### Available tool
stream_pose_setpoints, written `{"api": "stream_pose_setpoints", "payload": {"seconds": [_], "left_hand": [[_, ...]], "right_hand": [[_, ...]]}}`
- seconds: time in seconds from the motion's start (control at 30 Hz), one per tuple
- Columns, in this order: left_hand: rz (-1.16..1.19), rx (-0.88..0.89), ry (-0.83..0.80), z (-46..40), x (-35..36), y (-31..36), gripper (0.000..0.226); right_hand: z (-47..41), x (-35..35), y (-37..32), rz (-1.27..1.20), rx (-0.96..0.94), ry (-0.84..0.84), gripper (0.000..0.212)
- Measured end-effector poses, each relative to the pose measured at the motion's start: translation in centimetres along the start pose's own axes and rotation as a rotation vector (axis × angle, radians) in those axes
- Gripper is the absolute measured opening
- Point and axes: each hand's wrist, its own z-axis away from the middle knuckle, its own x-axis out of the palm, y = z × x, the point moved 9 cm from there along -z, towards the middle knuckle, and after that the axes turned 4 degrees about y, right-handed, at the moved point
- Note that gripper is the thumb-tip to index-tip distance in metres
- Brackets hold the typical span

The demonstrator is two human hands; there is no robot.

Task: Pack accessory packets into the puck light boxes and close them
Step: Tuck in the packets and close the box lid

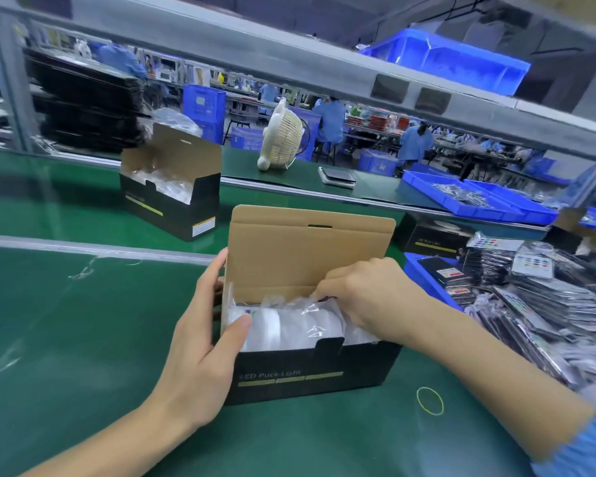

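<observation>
Both my hands are on the puck light box (310, 373) on the green table (83, 339): left hand (200, 342) grips its side steady, so my right hand (365, 297) can pinch a packet (310, 311) down inside.

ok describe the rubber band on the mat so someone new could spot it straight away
Start at the open black puck light box that both hands are working on, on the green mat. Look just past its lower right corner, toward the person's right forearm. The rubber band lies flat there, a thin yellow-green loop, alone on bare mat.
</observation>
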Motion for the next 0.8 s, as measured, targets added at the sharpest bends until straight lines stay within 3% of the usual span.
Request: {"api": "stream_pose_setpoints", "payload": {"seconds": [0.13, 0.3, 0.47, 0.67, 0.73, 0.8], "left_hand": [[0.004, -0.006, -0.004, 0.1, 0.0, 0.0, 0.072], [0.014, -0.013, -0.019, 0.1, 0.0, 0.1, 0.071], [0.033, -0.028, -0.035, 0.1, 0.1, 0.3, 0.074], [-0.018, -0.056, -0.029, 0.1, -0.1, 0.6, 0.076], [-0.056, -0.068, -0.014, 0.2, -0.2, 0.7, 0.076], [-0.087, -0.082, 0.019, 0.2, -0.6, 0.5, 0.076]], "right_hand": [[-0.1, 0.2, 0.0, -0.055, -0.029, -0.028, 0.042], [1.2, 0.3, -0.6, 0.007, -0.066, -0.005, 0.052], [-0.1, 1.3, -0.7, 0.019, 0.005, -0.082, 0.033], [0.2, 1.4, -0.1, -0.238, 0.090, -0.151, 0.024], [1.9, 0.2, -0.1, -0.345, 0.078, -0.081, 0.028], [4.3, -2.4, 0.4, -0.372, 0.069, 0.118, 0.028]]}}
